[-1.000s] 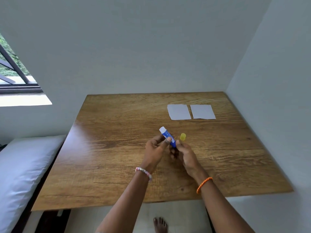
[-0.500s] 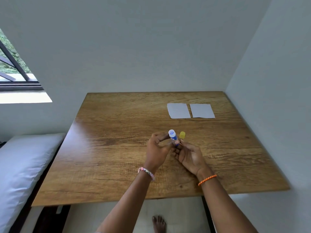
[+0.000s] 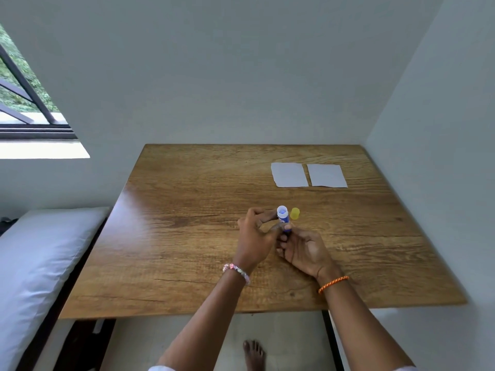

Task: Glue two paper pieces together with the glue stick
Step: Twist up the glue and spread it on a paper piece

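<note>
An uncapped blue glue stick [image 3: 282, 217] with a white top stands nearly upright above the table's middle. My left hand [image 3: 254, 238] grips its upper body and my right hand [image 3: 302, 249] pinches its base from below. Its yellow cap [image 3: 295, 213] stands on the table just right of the stick. Two white paper pieces lie flat side by side at the far right of the wooden table [image 3: 187, 236]: the left paper [image 3: 289, 174] and the right paper [image 3: 326, 175], with a narrow gap between them.
Walls close in behind the table and along its right edge. A white cushion [image 3: 34, 263] lies left of the table and a window [image 3: 24, 97] is at the upper left. A bare foot [image 3: 254, 354] shows on the floor below the near edge.
The glue stick has swung from leaning left to nearly upright, its open top now facing the camera. Both hands stayed around it; the cap and papers have not moved.
</note>
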